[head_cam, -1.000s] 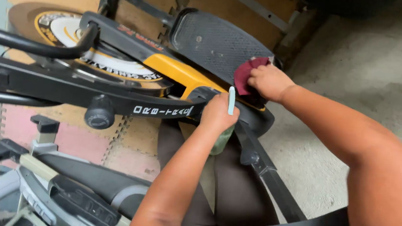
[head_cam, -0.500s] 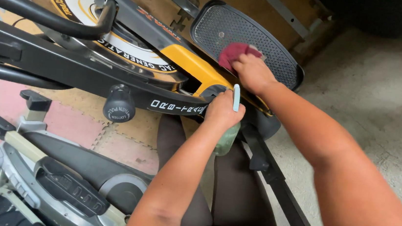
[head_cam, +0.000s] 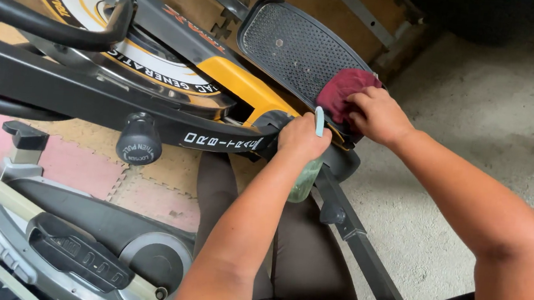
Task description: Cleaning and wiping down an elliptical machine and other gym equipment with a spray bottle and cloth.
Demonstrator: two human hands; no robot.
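The big black-and-yellow exercise machine (head_cam: pixel 155 87) lies across the view on foam floor mats (head_cam: pixel 83 165), its oval black pedal (head_cam: pixel 290 44) a hard plastic plate with a raised rim and a fine dotted tread that traps dust. To wipe it well, the right hand (head_cam: pixel 380 115), fingers curled down and pressing a bunched dark red cloth (head_cam: pixel 344 89) against the pedal's near edge, should work along the rim and into the dots with firm, overlapping strokes. The left hand (head_cam: pixel 300 139) is closed around a pale green see-through spray bottle (head_cam: pixel 307 177), its light trigger sticking up, just beside the pedal and resting against the black frame.
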